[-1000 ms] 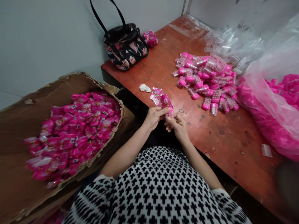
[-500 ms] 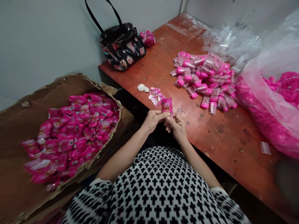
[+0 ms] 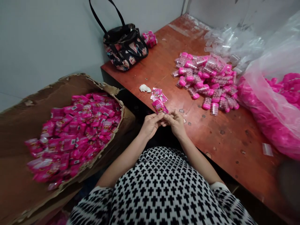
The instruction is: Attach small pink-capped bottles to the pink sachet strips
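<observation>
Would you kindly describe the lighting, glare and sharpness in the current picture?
Head view: soft, dim light, with whitish glints on the clear plastic tubes; head view: deep shadow under the reddish-brown wooden table; head view: print on the held pink plastic packet too small to read; head view: the brown cardboard box looks smeared toward the left edge.

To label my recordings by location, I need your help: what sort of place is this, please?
Probably a small packing workshop: a large cardboard box holds many pink packets, filled tubes with pink ends are heaped on the table, and a big plastic bag holds pink pieces.
</observation>
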A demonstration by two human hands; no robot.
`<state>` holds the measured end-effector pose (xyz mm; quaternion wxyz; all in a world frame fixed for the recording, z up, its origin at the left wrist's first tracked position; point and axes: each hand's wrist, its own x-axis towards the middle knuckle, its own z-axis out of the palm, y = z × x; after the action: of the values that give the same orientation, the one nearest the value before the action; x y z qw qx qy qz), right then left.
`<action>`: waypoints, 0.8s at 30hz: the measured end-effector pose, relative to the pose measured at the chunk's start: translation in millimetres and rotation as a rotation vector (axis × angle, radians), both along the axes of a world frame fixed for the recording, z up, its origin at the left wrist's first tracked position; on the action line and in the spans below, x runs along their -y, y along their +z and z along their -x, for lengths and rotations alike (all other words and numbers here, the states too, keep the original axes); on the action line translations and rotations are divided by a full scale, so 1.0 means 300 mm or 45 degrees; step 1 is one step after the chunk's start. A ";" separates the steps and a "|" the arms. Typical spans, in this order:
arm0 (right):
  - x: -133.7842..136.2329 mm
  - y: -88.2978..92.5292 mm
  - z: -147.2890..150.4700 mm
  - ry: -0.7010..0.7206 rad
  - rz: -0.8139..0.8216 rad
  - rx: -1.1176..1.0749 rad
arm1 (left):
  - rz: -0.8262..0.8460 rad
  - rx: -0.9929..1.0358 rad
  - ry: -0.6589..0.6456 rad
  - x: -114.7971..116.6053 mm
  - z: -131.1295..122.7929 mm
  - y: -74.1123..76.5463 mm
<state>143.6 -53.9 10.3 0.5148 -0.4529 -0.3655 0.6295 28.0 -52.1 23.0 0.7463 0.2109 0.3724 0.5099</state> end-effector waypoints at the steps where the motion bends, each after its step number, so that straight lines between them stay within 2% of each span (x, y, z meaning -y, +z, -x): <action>1: -0.006 0.007 0.011 0.025 -0.012 0.000 | -0.026 0.005 0.058 0.005 0.023 0.013; 4: -0.010 0.024 0.020 0.072 -0.041 0.033 | -0.130 -0.019 0.447 0.004 0.124 0.056; 6: -0.007 0.025 0.007 0.054 -0.039 0.085 | -0.179 -0.097 0.722 -0.013 0.187 0.065; 8: -0.004 0.019 -0.014 0.025 -0.025 0.133 | -0.208 -0.235 0.809 -0.045 0.214 0.044; 10: -0.004 0.009 -0.034 0.007 -0.009 0.173 | -0.273 -0.461 0.704 -0.090 0.196 -0.003; 14: -0.006 0.001 -0.057 0.024 0.001 0.247 | -0.610 -1.165 0.318 -0.189 0.093 -0.106; 16: -0.007 0.005 -0.066 0.051 -0.015 0.279 | -0.730 -1.364 0.214 -0.226 0.055 -0.143; 21: -0.023 0.017 -0.098 0.082 -0.050 0.359 | -0.811 -1.459 0.268 -0.258 0.042 -0.198; 24: -0.063 0.001 -0.098 0.011 -0.049 0.384 | -0.828 -1.451 0.320 -0.250 0.040 -0.201</action>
<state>173.0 -34.9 10.7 0.4599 -0.5306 -0.4527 0.5496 15.9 22.9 -37.3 0.2663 0.6166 0.5573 0.4882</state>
